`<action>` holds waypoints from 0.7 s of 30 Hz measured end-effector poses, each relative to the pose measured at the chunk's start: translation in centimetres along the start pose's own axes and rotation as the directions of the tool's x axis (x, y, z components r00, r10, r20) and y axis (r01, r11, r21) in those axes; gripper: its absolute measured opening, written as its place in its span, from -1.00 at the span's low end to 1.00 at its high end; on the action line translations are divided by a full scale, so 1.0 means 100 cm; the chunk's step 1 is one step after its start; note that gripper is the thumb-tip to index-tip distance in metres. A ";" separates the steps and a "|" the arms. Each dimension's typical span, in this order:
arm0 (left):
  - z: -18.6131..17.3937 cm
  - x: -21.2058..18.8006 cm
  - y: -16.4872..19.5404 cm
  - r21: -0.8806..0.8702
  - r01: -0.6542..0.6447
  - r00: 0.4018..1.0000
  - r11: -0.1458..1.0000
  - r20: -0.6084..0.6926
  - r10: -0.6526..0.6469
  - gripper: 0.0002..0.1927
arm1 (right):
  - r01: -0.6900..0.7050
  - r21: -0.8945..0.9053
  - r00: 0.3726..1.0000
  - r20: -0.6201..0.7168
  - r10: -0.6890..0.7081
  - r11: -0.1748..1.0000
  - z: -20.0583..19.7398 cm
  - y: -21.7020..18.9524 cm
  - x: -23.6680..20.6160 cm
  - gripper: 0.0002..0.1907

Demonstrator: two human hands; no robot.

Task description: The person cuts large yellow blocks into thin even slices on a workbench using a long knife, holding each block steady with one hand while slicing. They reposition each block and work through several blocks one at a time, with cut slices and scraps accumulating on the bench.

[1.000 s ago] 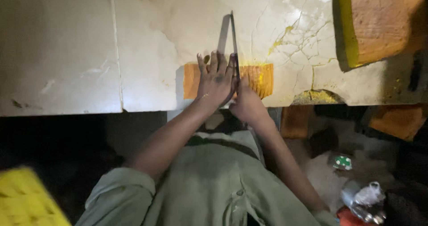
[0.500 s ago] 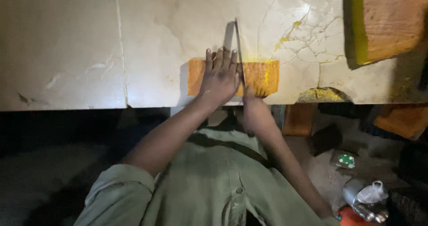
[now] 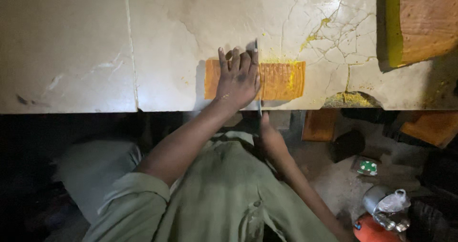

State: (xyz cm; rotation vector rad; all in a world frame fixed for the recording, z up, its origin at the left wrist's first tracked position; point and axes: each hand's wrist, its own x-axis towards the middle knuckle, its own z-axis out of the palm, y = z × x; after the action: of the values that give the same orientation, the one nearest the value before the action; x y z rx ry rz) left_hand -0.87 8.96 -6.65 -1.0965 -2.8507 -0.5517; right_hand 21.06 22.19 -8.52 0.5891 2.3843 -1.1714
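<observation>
left hand (image 3: 237,82) lies flat, palm down, fingers together and stretched out, pressing on the orange slab (image 3: 281,80) on the cracked white marble counter (image 3: 86,46). not gripping anything, just holding the slab down. hand covers the slab's middle-left part; slab's left end shows past the thumb side, ribbed right part runs out to the right.

right hand (image 3: 269,137) sits below the counter edge, closed around the handle of a knife (image 3: 258,79). thin blade runs straight up from that hand, across the slab, right against the left hand's fingers on their right side; tip reaches just past the slab's far edge. handle itself is hidden in the fist, so exact finger wrap: cannot tell.

slab sits near the counter's front edge, close to centre of view. yellow crumbs (image 3: 317,29) scattered on the marble above and right of it, plus a yellow-stained chipped spot (image 3: 350,100) at the front edge to the right.

top right: larger brown block with a yellow-green side (image 3: 420,22), well apart from the slab.

below the counter: person's olive-green shirt (image 3: 224,194), orange pieces (image 3: 319,125) on the floor, a metal pot with a plastic bag (image 3: 389,201) at lower right. rest is too dark to tell.
</observation>
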 end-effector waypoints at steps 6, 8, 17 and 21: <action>-0.006 -0.005 -0.005 0.016 -0.025 0.997 1.000 -0.077 0.026 -0.36 | 0.090 -0.350 0.996 0.018 -0.089 0.932 -0.045 -0.092 0.082 -0.33; -0.010 -0.004 -0.006 0.007 -0.012 0.996 1.000 -0.088 0.013 -0.33 | 0.122 -0.307 0.993 0.033 -0.118 0.944 -0.059 -0.129 0.073 -0.35; -0.015 -0.002 -0.007 -0.012 0.017 0.999 1.000 0.047 -0.016 -0.32 | -0.135 -0.080 0.965 0.213 0.149 0.988 -0.015 -0.024 -0.040 -0.64; -0.016 -0.004 -0.010 -0.015 -0.014 0.999 1.000 0.042 0.015 -0.32 | 0.044 -0.485 0.998 0.050 -0.023 0.874 0.002 -0.026 0.030 -0.20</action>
State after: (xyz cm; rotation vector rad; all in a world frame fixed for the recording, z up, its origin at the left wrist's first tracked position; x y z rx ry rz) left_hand -1.36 7.45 -5.53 -1.1438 -2.8758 -0.5568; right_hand 17.26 21.11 -8.61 0.3477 2.5221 -0.5415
